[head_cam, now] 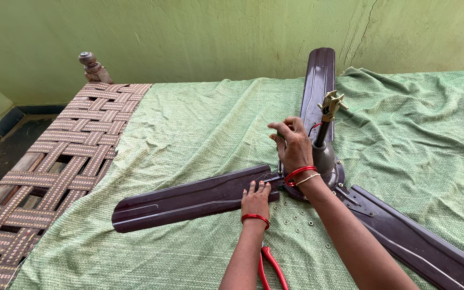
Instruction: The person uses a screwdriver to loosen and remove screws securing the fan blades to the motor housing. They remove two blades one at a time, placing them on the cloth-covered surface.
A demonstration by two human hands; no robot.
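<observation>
A dark brown ceiling fan lies on a green cloth [189,123], its motor hub [328,161] facing up with a short downrod [322,133] standing on it. My left hand [255,200] presses flat on the root of the left blade [183,200], right beside the hub. My right hand [294,145] is raised over the hub's left edge, fingers curled around a small dark tool handle that is mostly hidden. Both wrists wear red bangles. A second blade [318,80] points away and a third [414,241] runs to the lower right.
Several small washers and screws [296,215] lie loose on the cloth near my arms. Red-handled pliers [270,267] rest by my left forearm. The cloth covers a woven cot [65,161] with a turned wooden post [89,62]; a green wall stands behind.
</observation>
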